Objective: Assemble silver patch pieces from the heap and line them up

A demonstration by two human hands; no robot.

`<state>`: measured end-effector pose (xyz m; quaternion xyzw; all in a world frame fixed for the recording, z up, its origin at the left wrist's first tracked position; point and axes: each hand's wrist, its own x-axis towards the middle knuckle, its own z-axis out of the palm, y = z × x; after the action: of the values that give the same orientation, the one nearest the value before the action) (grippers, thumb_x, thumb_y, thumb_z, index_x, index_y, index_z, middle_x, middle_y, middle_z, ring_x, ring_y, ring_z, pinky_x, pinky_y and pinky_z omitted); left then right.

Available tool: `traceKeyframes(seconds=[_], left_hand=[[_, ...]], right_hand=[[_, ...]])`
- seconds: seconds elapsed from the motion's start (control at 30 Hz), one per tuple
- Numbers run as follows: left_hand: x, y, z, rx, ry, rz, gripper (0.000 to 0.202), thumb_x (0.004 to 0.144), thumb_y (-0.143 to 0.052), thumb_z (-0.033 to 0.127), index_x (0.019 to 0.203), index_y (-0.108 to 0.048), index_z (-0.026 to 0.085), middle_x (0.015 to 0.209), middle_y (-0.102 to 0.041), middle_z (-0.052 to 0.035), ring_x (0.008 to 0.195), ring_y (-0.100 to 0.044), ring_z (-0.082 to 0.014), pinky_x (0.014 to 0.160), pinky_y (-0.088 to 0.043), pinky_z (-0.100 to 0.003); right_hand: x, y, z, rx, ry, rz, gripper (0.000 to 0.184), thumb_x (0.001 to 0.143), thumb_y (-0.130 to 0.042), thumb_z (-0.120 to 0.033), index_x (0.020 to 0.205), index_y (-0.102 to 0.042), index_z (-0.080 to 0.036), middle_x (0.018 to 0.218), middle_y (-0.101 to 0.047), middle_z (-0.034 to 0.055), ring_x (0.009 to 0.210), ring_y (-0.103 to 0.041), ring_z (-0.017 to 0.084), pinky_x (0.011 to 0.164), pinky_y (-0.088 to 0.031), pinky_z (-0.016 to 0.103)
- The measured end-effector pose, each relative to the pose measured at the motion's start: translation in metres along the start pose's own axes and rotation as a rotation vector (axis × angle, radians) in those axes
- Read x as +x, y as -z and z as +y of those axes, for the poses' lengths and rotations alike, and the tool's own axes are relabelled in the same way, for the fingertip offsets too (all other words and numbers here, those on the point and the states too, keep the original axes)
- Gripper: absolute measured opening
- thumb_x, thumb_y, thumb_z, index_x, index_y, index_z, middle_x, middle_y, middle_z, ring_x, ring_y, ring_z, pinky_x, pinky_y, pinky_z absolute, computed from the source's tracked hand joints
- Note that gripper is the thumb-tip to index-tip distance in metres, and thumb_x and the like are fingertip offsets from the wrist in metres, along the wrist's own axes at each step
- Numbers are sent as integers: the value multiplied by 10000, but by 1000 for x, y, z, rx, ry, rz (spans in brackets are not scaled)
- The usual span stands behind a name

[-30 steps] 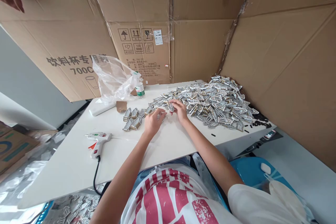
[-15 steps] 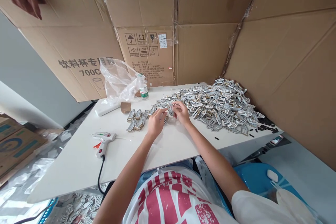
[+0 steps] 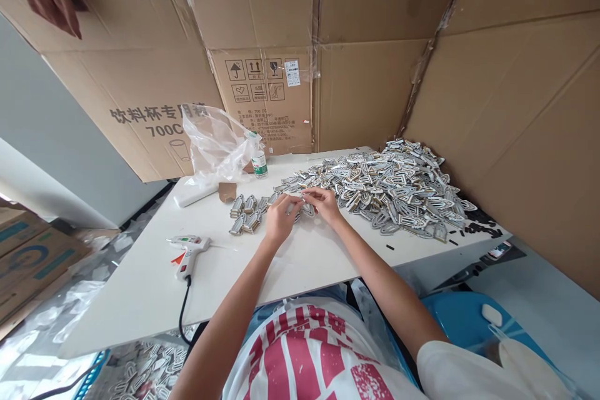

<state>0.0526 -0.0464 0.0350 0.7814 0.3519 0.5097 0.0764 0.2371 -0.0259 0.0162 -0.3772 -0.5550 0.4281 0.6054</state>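
Note:
My left hand (image 3: 280, 217) and my right hand (image 3: 323, 203) meet at the middle of the white table (image 3: 140, 287). Their fingertips pinch small silver-grey shaped pieces (image 3: 300, 207) between them. A big heap of the same pieces (image 3: 394, 190) spreads to the right of my right hand. A small row of stacked pieces (image 3: 246, 220) lies just left of my left hand.
A white glue gun (image 3: 187, 249) with a black cord lies at the front left. A crumpled clear plastic bag (image 3: 215, 147), a small bottle (image 3: 259, 164) and a cardboard scrap (image 3: 227, 191) sit at the back. Cardboard walls (image 3: 515, 137) close the back and right. A blue seat (image 3: 464, 319) shows below.
My hands have drawn closer together over the pieces. The view has shifted slightly; the heap, stacks and glue gun lie as before.

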Motion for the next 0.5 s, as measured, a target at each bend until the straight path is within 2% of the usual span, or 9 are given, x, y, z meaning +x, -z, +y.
traceKeyframes(seconds=[0.1, 0.2, 0.3, 0.5], left_hand=[[0, 0, -1, -23, -17, -26, 124, 1044, -685, 325, 1050, -779, 245, 943, -719, -45, 861, -696, -196, 792, -536, -324], [0, 0, -1, -37, -23, -37, 139, 1036, -699, 350, 1040, -782, 240, 960, -704, -52, 860, -684, -192, 772, -534, -318], [-1, -1, 0, -47, -28, -44, 151, 1037, -696, 366, 1030, -775, 238, 956, -706, -53, 866, -684, -192, 784, -543, -319], [-2, 0, 1, -51, 14, -71, 153, 1028, -706, 375, 1089, -761, 246, 1014, -743, -60, 896, -709, -199, 766, -555, -313]], right_hand=[[1, -1, 2, -6, 4, 3, 375, 774, -872, -558, 967, -867, -238, 804, -801, 58, 660, -674, 222, 548, -523, 322], [2, -1, 2, -4, 29, 15, 343, 764, -875, -539, 926, -869, -238, 929, -837, 73, 861, -750, 268, 750, -604, 361], [2, -1, 2, -19, 42, 10, 297, 786, -860, -514, 905, -873, -242, 945, -843, 63, 921, -757, 272, 848, -602, 377], [1, -3, 2, -30, 48, -17, 266, 806, -836, -504, 868, -871, -248, 926, -842, 58, 930, -758, 282, 885, -592, 399]])
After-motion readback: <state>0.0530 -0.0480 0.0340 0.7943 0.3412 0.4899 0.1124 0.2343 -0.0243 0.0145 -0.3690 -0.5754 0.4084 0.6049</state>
